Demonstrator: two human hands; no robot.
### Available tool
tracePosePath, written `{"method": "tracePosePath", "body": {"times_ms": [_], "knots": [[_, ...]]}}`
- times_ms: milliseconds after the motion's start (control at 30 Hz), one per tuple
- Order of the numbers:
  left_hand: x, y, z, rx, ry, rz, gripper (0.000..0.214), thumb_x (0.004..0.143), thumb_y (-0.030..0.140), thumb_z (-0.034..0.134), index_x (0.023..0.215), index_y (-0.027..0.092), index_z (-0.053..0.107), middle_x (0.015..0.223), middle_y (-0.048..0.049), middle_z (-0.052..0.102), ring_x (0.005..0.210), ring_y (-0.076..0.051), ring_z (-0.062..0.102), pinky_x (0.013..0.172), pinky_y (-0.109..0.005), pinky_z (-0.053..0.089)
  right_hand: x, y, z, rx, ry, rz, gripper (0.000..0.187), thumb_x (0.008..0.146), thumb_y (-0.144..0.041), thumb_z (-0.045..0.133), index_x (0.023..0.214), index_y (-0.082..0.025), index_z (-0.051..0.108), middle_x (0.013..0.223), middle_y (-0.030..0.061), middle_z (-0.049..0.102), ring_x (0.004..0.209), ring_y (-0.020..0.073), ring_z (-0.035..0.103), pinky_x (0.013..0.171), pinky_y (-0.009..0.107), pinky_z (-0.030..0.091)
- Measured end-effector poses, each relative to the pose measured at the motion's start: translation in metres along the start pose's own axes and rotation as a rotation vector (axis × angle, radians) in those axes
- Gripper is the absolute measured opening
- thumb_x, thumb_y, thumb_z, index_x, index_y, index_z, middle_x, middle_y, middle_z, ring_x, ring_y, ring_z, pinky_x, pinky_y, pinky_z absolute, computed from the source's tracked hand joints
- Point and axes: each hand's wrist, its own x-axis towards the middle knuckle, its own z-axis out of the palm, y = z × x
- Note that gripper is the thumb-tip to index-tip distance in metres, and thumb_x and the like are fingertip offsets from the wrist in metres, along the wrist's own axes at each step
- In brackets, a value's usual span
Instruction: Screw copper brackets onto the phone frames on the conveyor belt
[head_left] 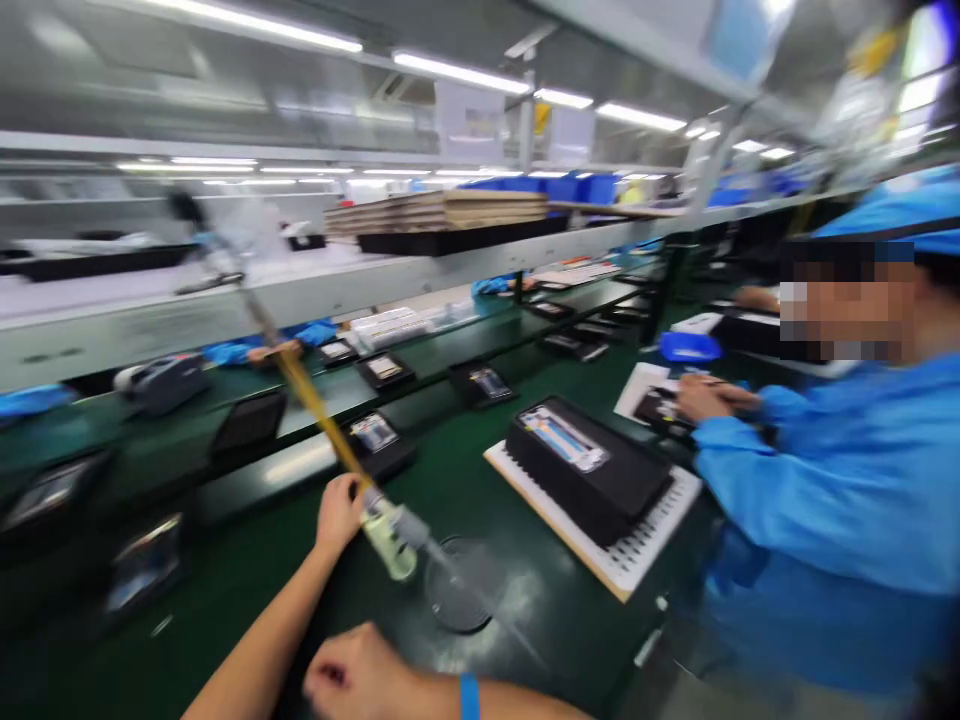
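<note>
My left hand (341, 515) is beside a hanging tool (409, 525) with a metal shaft and a yellow upper section (315, 405). Its fingers look curled, but the tips are hidden behind the tool, so contact is unclear. A pale green holder-like part (390, 545) hangs against the tool. Closer to me, my right hand (360, 670) is curled into a loose fist below the tool; anything inside it is hidden. A blue band (469, 697) circles that wrist. Just beyond my left hand, a black tray (390, 462) carries a flat device with its inner parts showing (373, 432).
A black block-shaped stack (592, 480) with a device on top stands on a white perforated board (637, 560). A round dark disc (465, 585) lies on the green bench. At right, a co-worker in blue (825, 500) handles a dark part. More trays (480, 385) line the bench.
</note>
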Motion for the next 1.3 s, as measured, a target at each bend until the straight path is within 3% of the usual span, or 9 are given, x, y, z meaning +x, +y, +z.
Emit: {"method": "tracePosePath", "body": {"times_ms": [267,400,500,600,700,833,1100,1200,1300], "knots": [[-0.212,-0.070,-0.068,-0.032,-0.014,-0.056,0.014,0.088,0.025,0.070,0.102,0.022,0.068,0.134,-0.0104,0.062,0.136,-0.025,0.055,0.114,-0.039,0.048,-0.050,-0.028,-0.024,0.110,0.071,-0.365,0.029,0.108,-0.031,0.044,0.096,-0.017,0.065,0.081,0.0024,0.064,0.074,0.0133,0.061,0.071,0.028,0.053],[-0.341,-0.057,-0.089,-0.046,-0.050,-0.083,0.017,0.085,0.023,0.075,0.102,0.022,0.070,0.145,-0.0124,0.055,0.138,-0.028,0.053,0.113,-0.044,0.048,-0.049,-0.021,-0.048,0.073,0.188,-0.354,0.017,0.103,-0.024,0.051,0.104,-0.018,0.067,0.092,0.0053,0.069,0.083,0.0161,0.065,0.078,0.030,0.054],[-0.398,-0.036,-0.105,-0.011,-0.081,-0.022,0.024,0.083,0.028,0.078,0.105,0.020,0.070,0.162,-0.0146,0.037,0.155,-0.039,0.026,0.121,-0.057,0.036,-0.039,-0.008,-0.053,-0.001,0.212,-0.285,0.020,0.103,-0.030,0.053,0.104,-0.019,0.068,0.096,0.0078,0.069,0.088,0.0199,0.065,0.084,0.035,0.055],[-0.400,-0.017,-0.117,0.004,-0.214,0.090,0.067,0.081,0.047,0.080,0.138,0.019,0.058,0.169,-0.0173,0.021,0.158,-0.044,0.010,0.124,-0.066,0.023,-0.027,0.005,-0.044,-0.087,0.140,-0.242,0.029,0.103,-0.040,0.050,0.102,-0.019,0.070,0.101,0.0106,0.070,0.100,0.0252,0.064,0.095,0.043,0.052],[-0.371,-0.004,-0.119,-0.022,-0.371,0.197,0.096,0.084,0.063,0.074,0.160,0.022,0.032,0.166,-0.0153,0.032,0.158,-0.041,0.017,0.124,-0.070,0.014,-0.015,0.016,-0.031,-0.172,0.036,-0.225,0.036,0.102,-0.043,0.046,0.106,-0.017,0.071,0.110,0.0128,0.069,0.109,0.0276,0.061,0.101,0.046,0.049],[-0.350,0.003,-0.110,0.010,-0.374,0.266,0.089,0.086,0.062,0.072,0.158,0.021,0.037,0.161,-0.0139,0.042,0.155,-0.038,0.027,0.124,-0.071,0.008,0.000,0.029,-0.020,-0.257,-0.111,-0.245,0.041,0.098,-0.043,0.042,0.111,-0.017,0.072,0.115,0.0134,0.069,0.110,0.0269,0.062,0.097,0.043,0.051],[-0.397,0.006,-0.091,0.021,-0.290,0.259,0.053,0.083,0.052,0.081,0.121,0.017,0.070,0.136,-0.0094,0.067,0.138,-0.027,0.054,0.131,-0.053,0.017,-0.015,0.039,-0.016,-0.256,-0.266,-0.337,0.048,0.093,-0.054,0.040,0.086,-0.021,0.073,0.088,0.0118,0.071,0.081,0.0278,0.068,0.075,0.043,0.055],[-0.403,0.011,-0.123,-0.080,-0.268,0.213,0.040,0.083,0.045,0.084,0.111,0.017,0.075,0.131,-0.0085,0.070,0.120,-0.018,0.067,0.123,-0.028,0.037,-0.026,0.050,-0.014,-0.224,-0.298,-0.331,0.047,0.093,-0.057,0.041,0.084,-0.023,0.072,0.089,0.0111,0.071,0.081,0.0279,0.069,0.075,0.043,0.058],[-0.408,0.004,-0.195,-0.109,-0.158,0.074,0.029,0.086,0.036,0.082,0.108,0.018,0.077,0.123,-0.0059,0.074,0.111,-0.013,0.071,0.101,-0.012,0.051,-0.033,0.070,-0.007,-0.209,-0.288,-0.275,0.044,0.090,-0.060,0.045,0.084,-0.027,0.073,0.091,0.0098,0.072,0.079,0.0296,0.069,0.072,0.045,0.059]]}}
